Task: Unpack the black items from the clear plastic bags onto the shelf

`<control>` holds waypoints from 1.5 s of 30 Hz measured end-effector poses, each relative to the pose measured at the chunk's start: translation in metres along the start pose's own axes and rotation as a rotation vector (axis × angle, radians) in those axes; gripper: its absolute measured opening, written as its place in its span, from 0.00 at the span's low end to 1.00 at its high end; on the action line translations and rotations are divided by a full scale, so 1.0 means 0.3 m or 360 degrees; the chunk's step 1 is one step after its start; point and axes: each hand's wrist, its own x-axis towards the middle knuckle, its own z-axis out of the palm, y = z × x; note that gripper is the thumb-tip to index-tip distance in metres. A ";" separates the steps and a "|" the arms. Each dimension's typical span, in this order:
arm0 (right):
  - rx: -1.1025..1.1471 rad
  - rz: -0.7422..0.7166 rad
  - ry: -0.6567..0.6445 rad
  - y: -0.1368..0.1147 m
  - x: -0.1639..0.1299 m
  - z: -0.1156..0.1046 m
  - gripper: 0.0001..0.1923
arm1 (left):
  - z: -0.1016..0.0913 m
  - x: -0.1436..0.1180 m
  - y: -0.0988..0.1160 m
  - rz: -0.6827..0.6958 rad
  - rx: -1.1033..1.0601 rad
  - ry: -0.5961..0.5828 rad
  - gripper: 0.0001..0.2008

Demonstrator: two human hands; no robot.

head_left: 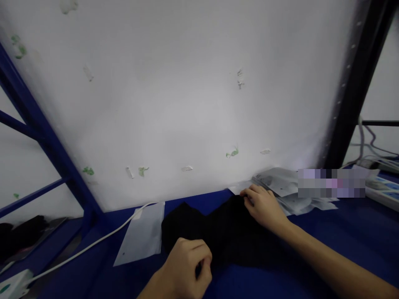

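Two bare hands work a black cloth point(218, 232) on the blue table point(343, 232): the left hand point(187, 268) at six o'clock has curled fingers pinching its near edge, the right hand point(264, 207) at three o'clock presses closed fingers on its far corner, beside a stack of clear bags point(280, 185).

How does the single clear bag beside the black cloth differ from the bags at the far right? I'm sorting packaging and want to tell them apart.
The single clear bag lies flat and alone left of the black cloth; the pile of bags is stacked and fanned untidily. No hand touches the single bag; the right hand rests at the pile's edge. Both lie on the blue table and look like pale, thin plastic.
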 end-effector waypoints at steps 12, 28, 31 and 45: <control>0.0470 -0.0349 -0.0630 -0.104 -0.033 -0.055 0.10 | 0.016 0.008 -0.080 -0.0739 0.0549 -0.0079 0.14; 0.0900 -0.0583 -0.1027 -0.119 -0.043 -0.131 0.10 | 0.018 0.007 -0.087 -0.0976 0.0677 -0.0177 0.20; 0.1192 -0.0555 -0.1543 -0.122 -0.042 -0.163 0.17 | 0.022 0.008 -0.088 -0.0992 0.0668 -0.0157 0.20; 0.0615 -0.0582 -0.0913 -0.119 -0.058 -0.073 0.12 | -0.003 -0.012 -0.132 -0.1228 0.0942 -0.0277 0.24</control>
